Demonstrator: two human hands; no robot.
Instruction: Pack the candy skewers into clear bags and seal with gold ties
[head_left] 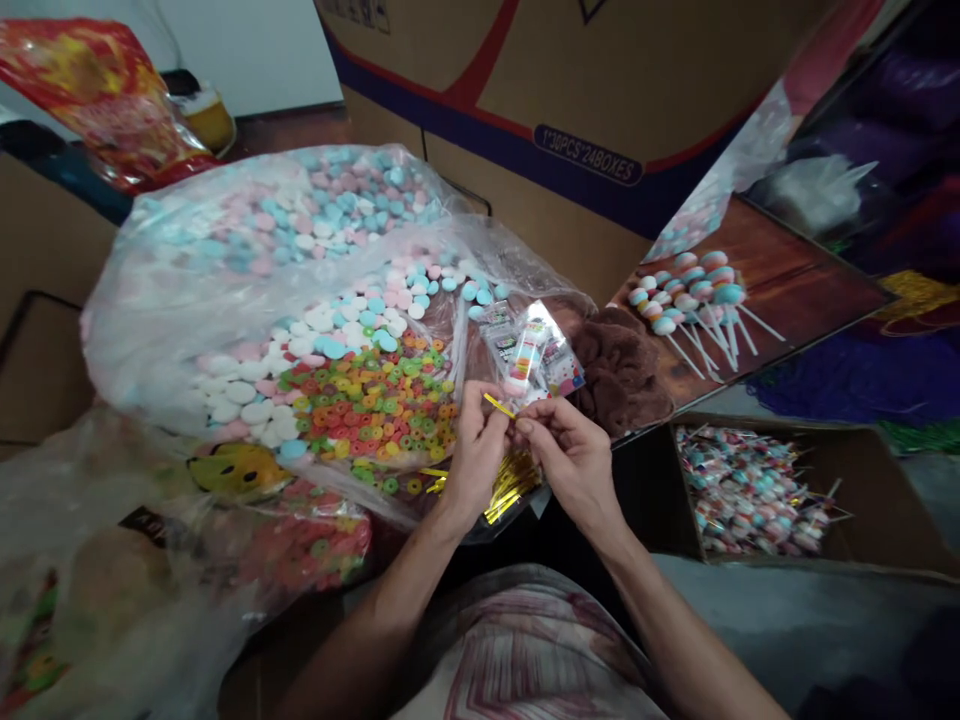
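A corrugated carton (pixel 480 130), cut off at the top edge, stands behind the wood-brown surface (pixel 817 265). The left hand (pixel 477 450) and right hand (pixel 574 450) have fingertips pinched on a flat, glossy gold twist tie (pixel 498 405) between them; the fingers mask anything else gripped. Just beyond lies a wrapped candy stack (pixel 527 355), lower end obscured. Leftward, a translucent plastic bag (pixel 124 300) blurs smooth candy discs; a crumpled brown cloth (pixel 619 365) sits right.

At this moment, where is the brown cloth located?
In the head view, the brown cloth lies on the table right of centre, between the printed wrappers on its left and the bunched lollipops on its right.
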